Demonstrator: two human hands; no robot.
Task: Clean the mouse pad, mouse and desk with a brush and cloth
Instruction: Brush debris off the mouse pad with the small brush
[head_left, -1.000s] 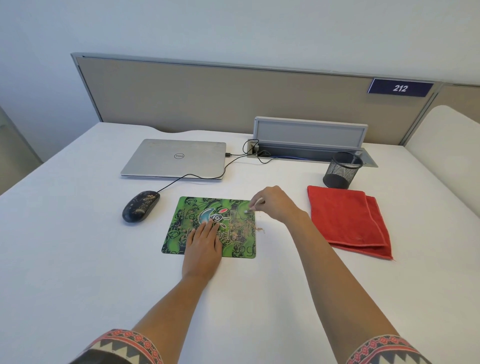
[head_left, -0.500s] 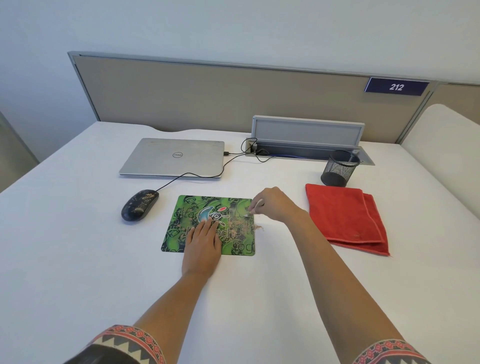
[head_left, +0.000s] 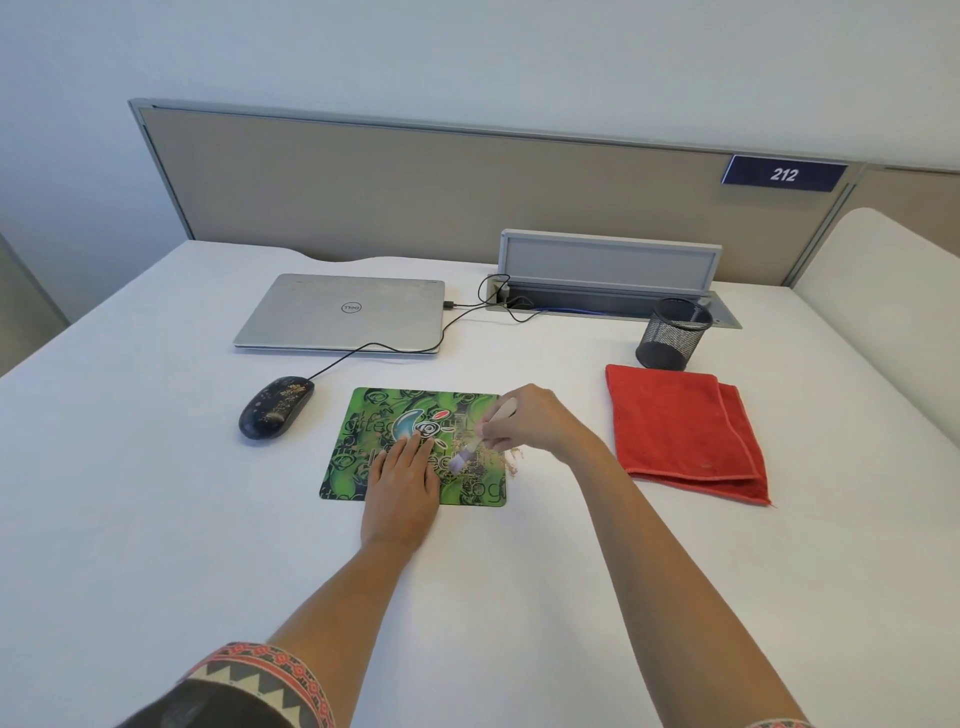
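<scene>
while the left hand (head_left: 402, 480) lies flat pinning the mouse pad (head_left: 358, 441), the right hand (head_left: 530, 421) pinches the brush (head_left: 464, 457), bristles now dragged nearer (crumbs (head_left: 511, 460) pile at the right edge): sweeping continues.

- Light was bright, even and diffuse throughout.
- Shadows on the desk (head_left: 156, 519) were faint and soft-edged.
- The brush (head_left: 464, 457) bristles were smeared by motion blur; everything else was sharp.
- Wide-angle distortion bowed the partition (head_left: 415, 197) and desk edges toward the corners.
</scene>
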